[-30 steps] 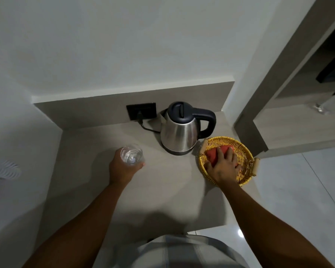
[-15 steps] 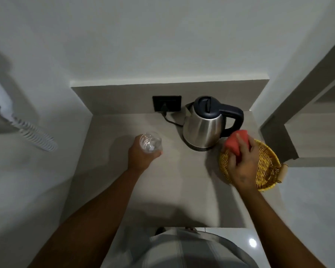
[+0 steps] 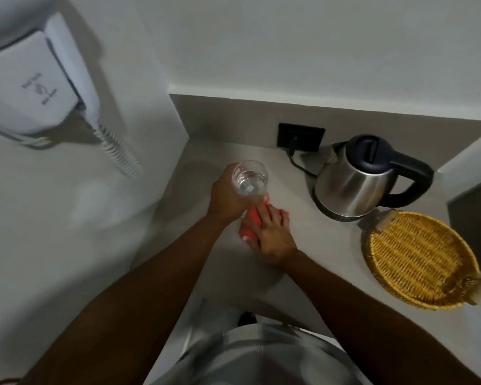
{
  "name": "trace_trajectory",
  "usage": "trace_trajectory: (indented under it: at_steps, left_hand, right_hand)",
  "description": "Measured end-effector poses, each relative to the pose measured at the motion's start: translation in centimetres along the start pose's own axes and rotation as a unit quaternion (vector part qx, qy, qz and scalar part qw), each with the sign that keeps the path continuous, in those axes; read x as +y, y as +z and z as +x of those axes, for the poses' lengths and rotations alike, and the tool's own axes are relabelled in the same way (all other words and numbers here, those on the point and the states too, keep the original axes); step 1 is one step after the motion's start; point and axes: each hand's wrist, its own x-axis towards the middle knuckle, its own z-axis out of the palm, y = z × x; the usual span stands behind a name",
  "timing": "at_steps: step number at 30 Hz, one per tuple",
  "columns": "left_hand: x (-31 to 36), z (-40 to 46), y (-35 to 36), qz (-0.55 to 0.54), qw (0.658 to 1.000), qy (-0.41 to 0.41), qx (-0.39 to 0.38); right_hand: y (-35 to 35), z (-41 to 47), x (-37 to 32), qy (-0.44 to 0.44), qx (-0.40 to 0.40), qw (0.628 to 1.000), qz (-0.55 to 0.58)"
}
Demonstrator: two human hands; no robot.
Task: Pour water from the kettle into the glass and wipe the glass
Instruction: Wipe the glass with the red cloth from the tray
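Observation:
A clear glass [image 3: 250,178] with water in it is held upright above the counter by my left hand [image 3: 228,198], which grips its side. My right hand [image 3: 270,232] presses a folded red cloth [image 3: 252,222] against the lower side of the glass, just under my left fingers. The steel kettle [image 3: 353,182] with a black lid and handle stands on its base to the right, lid shut, handle pointing right.
An empty woven yellow basket [image 3: 419,259] lies right of my hands, near the counter's front edge. A black wall socket [image 3: 301,136] with the kettle's cord sits behind. A white wall-mounted hair dryer [image 3: 36,87] with a coiled cord hangs on the left wall.
My right hand lifted the red cloth out of the basket and carried it left to the glass. My left hand kept hold of the glass. The camera has turned left.

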Motion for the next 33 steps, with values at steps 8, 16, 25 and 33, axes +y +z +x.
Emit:
trace_trajectory:
  at_steps: [8, 16, 25, 33]
  left_hand:
    - [0.0, 0.1, -1.7, 0.012, 1.000, 0.005, -0.011]
    - [-0.5, 0.5, -1.6, 0.026, 1.000, -0.006, -0.001]
    - [-1.3, 0.0, -2.2, 0.045, 0.999, -0.017, -0.023]
    - [-2.3, 0.0, 1.0, 0.052, 0.996, -0.030, -0.065]
  right_hand:
    - [-2.4, 0.9, 6.0, 0.120, 0.033, 0.992, 0.035]
    - [0.4, -2.8, -1.0, -0.041, -0.034, 0.998, 0.024]
    - [-2.8, 4.2, 2.7, 0.129, 0.038, 0.991, 0.013]
    - [-2.2, -5.3, 2.3, 0.170, 0.058, 0.981, 0.076]
